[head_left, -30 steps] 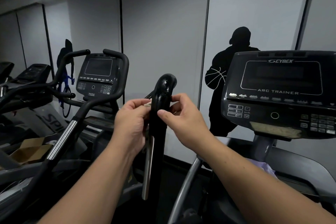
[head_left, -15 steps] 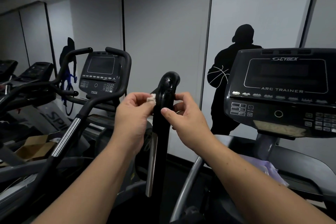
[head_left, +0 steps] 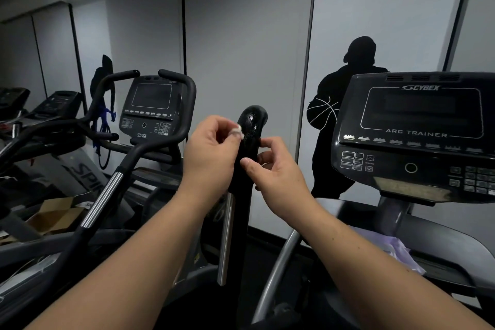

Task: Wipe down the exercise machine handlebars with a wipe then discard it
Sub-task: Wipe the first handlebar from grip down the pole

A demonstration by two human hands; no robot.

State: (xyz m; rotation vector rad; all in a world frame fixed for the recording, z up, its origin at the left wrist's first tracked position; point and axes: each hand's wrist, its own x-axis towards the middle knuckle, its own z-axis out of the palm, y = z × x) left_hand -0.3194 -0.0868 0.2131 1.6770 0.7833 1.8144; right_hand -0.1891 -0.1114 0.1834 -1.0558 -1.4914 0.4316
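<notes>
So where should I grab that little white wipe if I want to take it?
Pinch the bunched white tuft of the wipe that sticks out past the left hand, coming from above. The rest is hidden in that hand, and the upright black handlebar blocks the right side. The right hand pinches the bar lower down, so stay above it.
</notes>
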